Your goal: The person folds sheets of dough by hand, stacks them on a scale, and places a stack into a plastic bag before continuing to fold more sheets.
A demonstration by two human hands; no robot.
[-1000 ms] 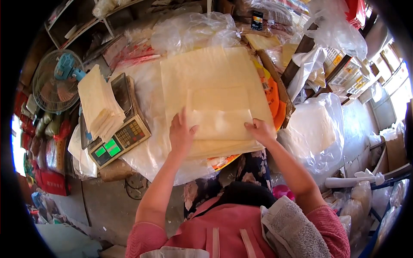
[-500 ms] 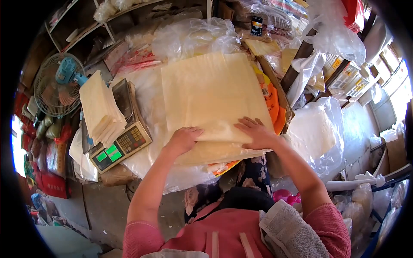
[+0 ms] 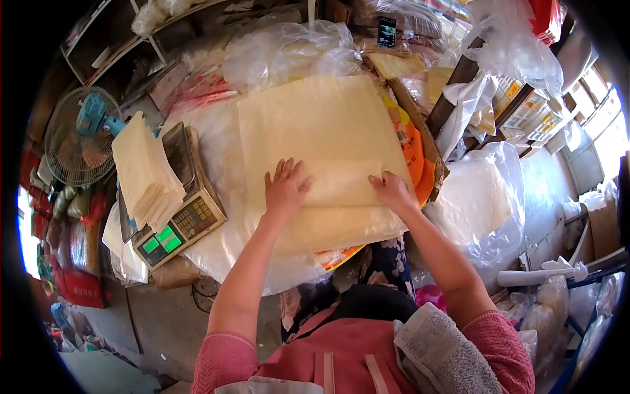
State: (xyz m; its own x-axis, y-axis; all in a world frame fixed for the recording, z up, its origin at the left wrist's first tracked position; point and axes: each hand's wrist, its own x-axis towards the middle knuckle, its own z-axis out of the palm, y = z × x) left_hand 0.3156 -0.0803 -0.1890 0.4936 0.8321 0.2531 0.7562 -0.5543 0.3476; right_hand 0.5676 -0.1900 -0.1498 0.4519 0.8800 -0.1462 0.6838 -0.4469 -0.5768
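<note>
A stack of large, thin, pale yellow sheets [image 3: 315, 125] lies in front of me, and the near part of the top sheet is folded over into a flap. My left hand [image 3: 287, 189] rests on the left end of this fold, palm down with its fingers spread. At the right end, my right hand [image 3: 395, 192] has its fingers curled in and closed on the sheet at the fold. Left of the stack stands a digital scale [image 3: 190, 213] with a green lit display. Folded pale sheets [image 3: 147, 174] are piled on its pan.
A blue fan [image 3: 85, 134] stands at the far left. Behind the stack lie clear plastic bags [image 3: 289, 56] and a phone [image 3: 387, 31]. Orange packaging [image 3: 410, 154] shows at the stack's right edge, beside a plastic-wrapped pale bundle [image 3: 476, 203].
My left hand has moved away from me, and its fingers have spread on the sheet. My right hand's fingers have gone from stretched out to curled in at the fold.
</note>
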